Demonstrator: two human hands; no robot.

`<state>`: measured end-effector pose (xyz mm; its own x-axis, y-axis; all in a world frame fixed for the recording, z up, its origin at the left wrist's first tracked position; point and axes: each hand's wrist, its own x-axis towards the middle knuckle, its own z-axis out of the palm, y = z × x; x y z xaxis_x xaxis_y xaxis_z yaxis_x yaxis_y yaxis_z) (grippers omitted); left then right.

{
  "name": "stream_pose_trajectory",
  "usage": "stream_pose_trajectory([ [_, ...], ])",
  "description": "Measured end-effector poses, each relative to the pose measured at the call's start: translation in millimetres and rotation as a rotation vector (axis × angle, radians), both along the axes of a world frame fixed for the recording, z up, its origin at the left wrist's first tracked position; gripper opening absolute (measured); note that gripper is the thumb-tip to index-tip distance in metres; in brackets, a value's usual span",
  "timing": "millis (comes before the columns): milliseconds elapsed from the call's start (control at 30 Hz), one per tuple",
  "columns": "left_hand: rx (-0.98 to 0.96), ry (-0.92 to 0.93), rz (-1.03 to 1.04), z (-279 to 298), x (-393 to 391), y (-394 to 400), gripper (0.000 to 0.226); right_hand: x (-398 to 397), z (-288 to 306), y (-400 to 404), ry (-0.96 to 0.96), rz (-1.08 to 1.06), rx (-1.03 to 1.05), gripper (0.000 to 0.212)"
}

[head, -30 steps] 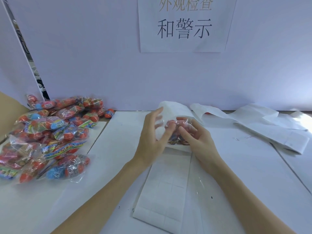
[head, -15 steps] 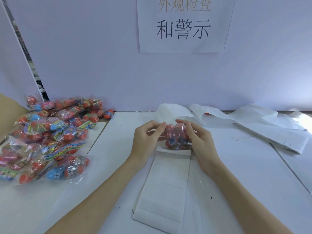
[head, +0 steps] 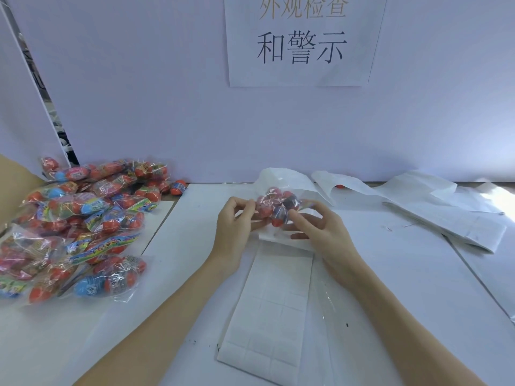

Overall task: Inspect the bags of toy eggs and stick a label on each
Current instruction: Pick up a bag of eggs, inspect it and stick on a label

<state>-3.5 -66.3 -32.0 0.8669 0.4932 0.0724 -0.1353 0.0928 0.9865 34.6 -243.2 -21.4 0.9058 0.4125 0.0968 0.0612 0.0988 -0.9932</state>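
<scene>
Label sheet (head: 267,310), white and scored into small rectangles, lies nearest on the white table (head: 404,288), running away from the viewer between the two forearms, with a strip of clear film (head: 324,299) just beside its right edge. Above the sheet's far end both hands hold up one bag of toy eggs (head: 277,206). It is a small clear crinkled pouch, packed with red-orange eggs, some with dark blue halves, its glossy plastic catching the light. The left hand (head: 237,221) pinches the bag's left side between curled fingers and thumb. The right hand (head: 317,224) pinches its lower right side with thumb and forefinger, the other fingers spread loosely apart below. Off to the left a heap of similar bags (head: 80,221) holds red and light-blue eggs with colourful printed cards. Farther back, crumpled white backing paper (head: 418,201) trails to the right. On the pale wall hangs a paper sign (head: 302,40) with Chinese characters.
</scene>
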Motion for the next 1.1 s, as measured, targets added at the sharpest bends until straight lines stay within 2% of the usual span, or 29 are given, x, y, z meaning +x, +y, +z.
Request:
stream_pose_trajectory([
  [67, -0.073, -0.006, -0.037, 3.8, -1.7, 1.4, 0.007, 2.8, -1.2, -2.2, 0.012, -0.004, -0.011, 0.020],
  [133, -0.085, -0.021, -0.121, 5.4, -2.9, 1.7, 0.026, 4.4, 0.1, -3.7, 0.043, -0.008, 0.032, 0.017],
  [167, -0.061, -0.023, -0.164, 6.7, -3.8, 1.2, 0.029, 4.3, 1.4, -3.9, 0.064, -0.004, 0.068, 0.022],
  [233, 0.020, -0.038, -0.217, 8.0, -6.0, -2.0, 0.021, 4.1, 3.1, -4.0, 0.052, 0.013, 0.083, 0.029],
  [300, 0.104, -0.052, -0.197, 7.9, -7.2, -4.7, 0.013, 2.1, 3.0, -2.9, 0.001, 0.036, 0.039, 0.027],
  [367, 0.162, -0.052, -0.154, 5.7, -6.2, -3.8, 0.015, -1.3, 3.5, -0.6, 0.013, 0.035, 0.036, 0.023],
  [433, 0.171, -0.061, -0.164, 5.5, -5.8, -1.5, 0.012, -2.3, 2.9, 0.6, 0.049, -0.018, 0.047, 0.028],
  [533, 0.149, -0.076, -0.201, 5.5, -5.4, 0.1, 0.008, 0.9, 0.8, -0.9, 0.100, -0.079, 0.056, 0.029],
  [667, 0.141, -0.082, -0.169, 5.7, -4.4, 0.1, 0.009, 3.4, 0.9, -4.2, 0.163, -0.047, 0.142, 0.032],
  [867, 0.123, -0.053, -0.111, -0.5, 0.1, 2.1, 0.014, 5.5, -1.9, -1.6, 0.132, -0.018, 0.151, 0.037],
  [1000, -0.026, -0.051, -0.068, -0.2, 1.7, 6.3, 0.012, 3.2, -3.8, -0.9, 0.038, 0.057, 0.054, 0.029],
  [1100, -0.071, -0.035, -0.131, 3.1, 1.3, 6.3, 0.009, 4.4, -5.1, -1.2, 0.043, 0.005, 0.064, 0.021],
])
